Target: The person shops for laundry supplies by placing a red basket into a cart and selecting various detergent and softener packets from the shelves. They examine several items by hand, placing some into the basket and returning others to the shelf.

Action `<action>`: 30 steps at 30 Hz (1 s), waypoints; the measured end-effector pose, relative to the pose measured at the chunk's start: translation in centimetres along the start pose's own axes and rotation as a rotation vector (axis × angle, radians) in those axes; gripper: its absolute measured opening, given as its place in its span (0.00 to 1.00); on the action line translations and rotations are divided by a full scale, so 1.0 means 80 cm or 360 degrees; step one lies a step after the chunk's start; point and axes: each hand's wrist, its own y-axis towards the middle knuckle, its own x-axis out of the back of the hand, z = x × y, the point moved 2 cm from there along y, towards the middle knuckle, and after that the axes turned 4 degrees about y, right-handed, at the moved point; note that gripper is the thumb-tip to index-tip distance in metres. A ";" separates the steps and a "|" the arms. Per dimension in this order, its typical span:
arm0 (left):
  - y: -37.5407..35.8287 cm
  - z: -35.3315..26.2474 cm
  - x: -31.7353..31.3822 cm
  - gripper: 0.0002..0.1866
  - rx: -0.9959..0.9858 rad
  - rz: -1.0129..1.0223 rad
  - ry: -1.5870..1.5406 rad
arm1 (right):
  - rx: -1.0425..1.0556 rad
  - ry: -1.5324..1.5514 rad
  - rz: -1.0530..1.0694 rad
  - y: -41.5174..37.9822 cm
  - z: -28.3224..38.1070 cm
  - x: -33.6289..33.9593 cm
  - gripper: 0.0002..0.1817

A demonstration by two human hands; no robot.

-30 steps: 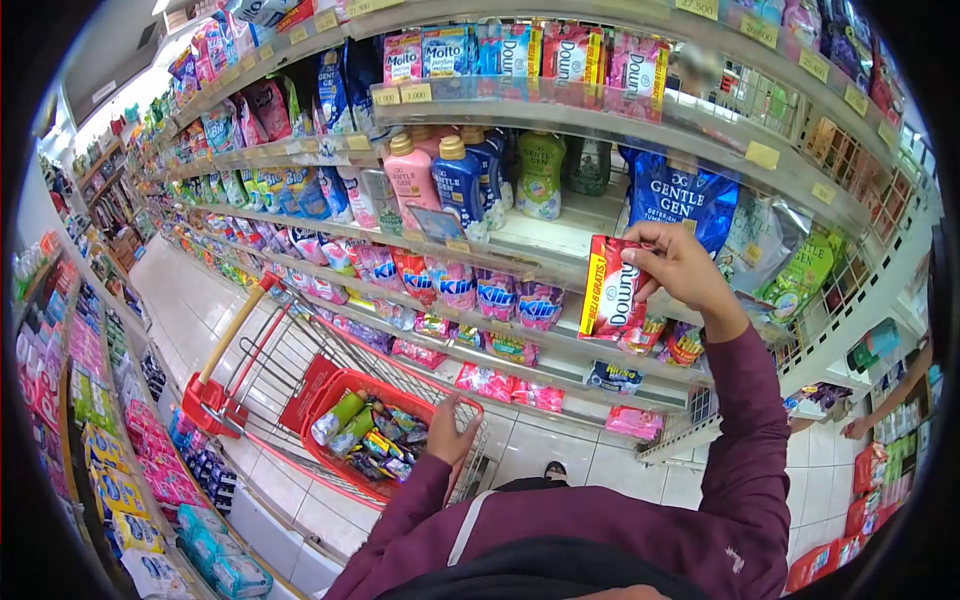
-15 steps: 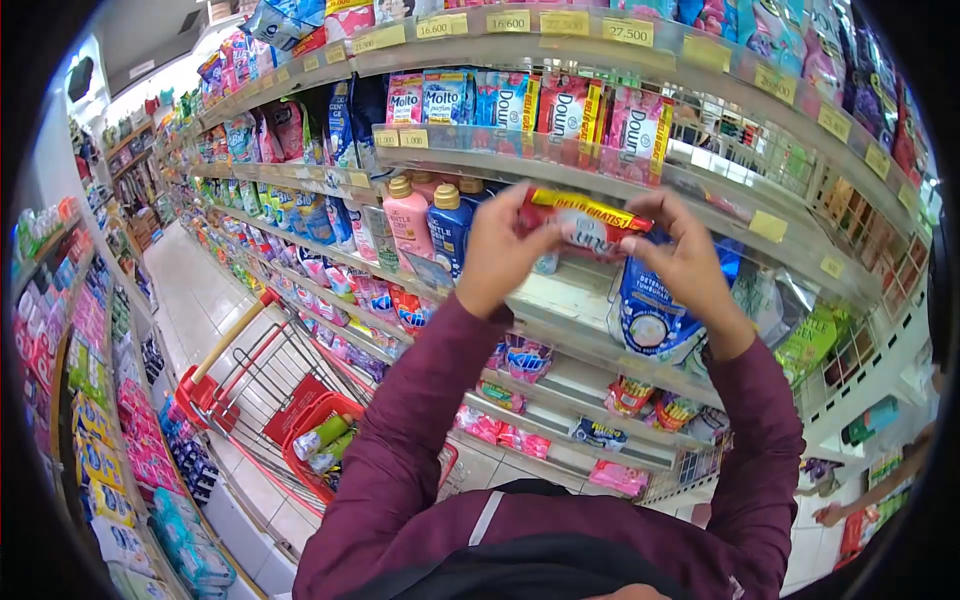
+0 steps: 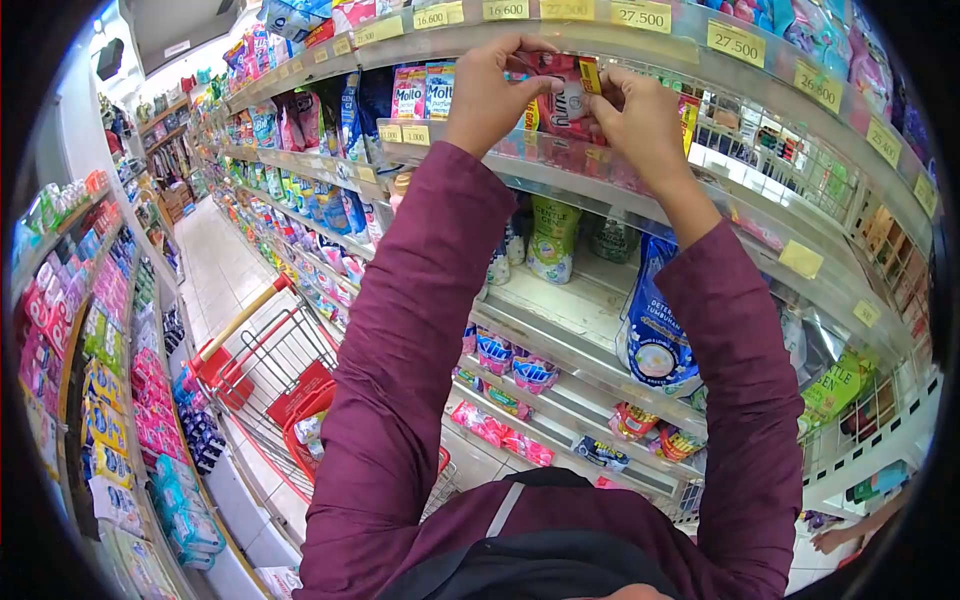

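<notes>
Both my hands are raised to the upper shelf with the Downy packets. A red Downy packet (image 3: 568, 108) with a yellow strip is between them. My left hand (image 3: 492, 95) pinches its left edge, thumb in front. On its right edge, my right hand (image 3: 640, 118) has fingers and thumb closed. To the left on that shelf stand pink and blue Molto packets (image 3: 409, 93). A clear shelf lip (image 3: 540, 152) runs just below the packet.
A metal cart (image 3: 262, 345) holding a red basket (image 3: 300, 440) stands at the lower left. Below are a blue detergent pouch (image 3: 655, 335) and a green pouch (image 3: 553, 240). Another person's hand (image 3: 830, 540) shows at the lower right. Price tags line the shelf above.
Both hands have moved up from in front of the middle shelf to the Downy shelf with the packet. The packet is now more upright, and the view has shifted.
</notes>
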 end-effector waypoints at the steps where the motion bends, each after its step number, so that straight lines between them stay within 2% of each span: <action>1: -0.006 0.005 -0.006 0.19 0.0062 -0.0046 0.0021 | 0.0002 0.0005 0.0005 -0.002 0.000 -0.001 0.09; 2: -0.007 0.011 -0.013 0.20 0.0065 -0.0058 -0.0406 | -0.0144 0.0167 0.0039 -0.004 -0.003 -0.003 0.08; 3: -0.012 0.018 -0.017 0.20 0.0065 -0.0063 -0.0404 | -0.0288 0.0325 0.0072 -0.004 -0.006 -0.004 0.08; 6: -0.028 0.041 -0.030 0.15 0.0416 -0.0020 -0.0547 | -0.0348 0.0368 0.0122 0.000 -0.012 -0.005 0.08; 7: -0.030 0.047 -0.034 0.15 0.0413 -0.0024 -0.0548 | -0.0344 0.0365 0.0122 0.002 -0.011 -0.003 0.08; 9: -0.034 0.052 -0.040 0.15 0.0505 0.0077 -0.0353 | -0.0355 0.0060 0.0278 0.005 -0.003 0.000 0.08; 10: -0.034 0.060 -0.046 0.16 0.0434 -0.0073 -0.0461 | -0.0354 0.0059 0.0275 0.007 -0.004 0.001 0.08; 11: -0.033 0.055 -0.043 0.16 0.0430 -0.0072 -0.0462 | -0.0339 -0.0069 0.0340 0.009 -0.006 0.000 0.08; 13: -0.030 0.046 -0.037 0.14 0.0495 0.0098 -0.0035 | -0.0320 -0.0201 0.0399 0.015 -0.011 -0.002 0.09; 14: -0.027 0.043 -0.034 0.14 0.0491 0.0098 -0.0037 | -0.0293 -0.0310 0.0446 0.017 -0.013 -0.006 0.09; 16: -0.026 0.041 -0.032 0.13 0.0587 0.0408 0.0177 | -0.0270 -0.0419 0.0494 0.018 -0.016 -0.008 0.09; 19: -0.020 0.051 -0.031 0.12 0.0587 0.0477 0.0125 | -0.0383 -0.0322 0.0647 0.021 -0.001 0.001 0.09; 20: -0.018 0.048 -0.031 0.12 0.0588 0.0479 0.0121 | -0.0381 -0.0262 0.0560 0.020 0.005 0.006 0.09; 22: -0.014 0.040 -0.027 0.12 0.0429 0.0228 0.0450 | -0.0386 -0.0200 0.0482 0.018 0.000 0.004 0.10; 24: -0.019 0.041 -0.031 0.11 0.0350 0.0161 0.0530 | -0.0162 -0.0544 0.0267 0.019 -0.011 -0.005 0.11; 28: -0.016 0.046 -0.037 0.12 0.0188 0.0070 0.0718 | -0.0131 -0.0623 0.0308 0.020 -0.009 -0.007 0.12; 30: -0.021 0.035 -0.034 0.13 0.0148 0.0036 0.0850 | -0.0283 -0.0721 0.0439 0.019 -0.002 -0.004 0.11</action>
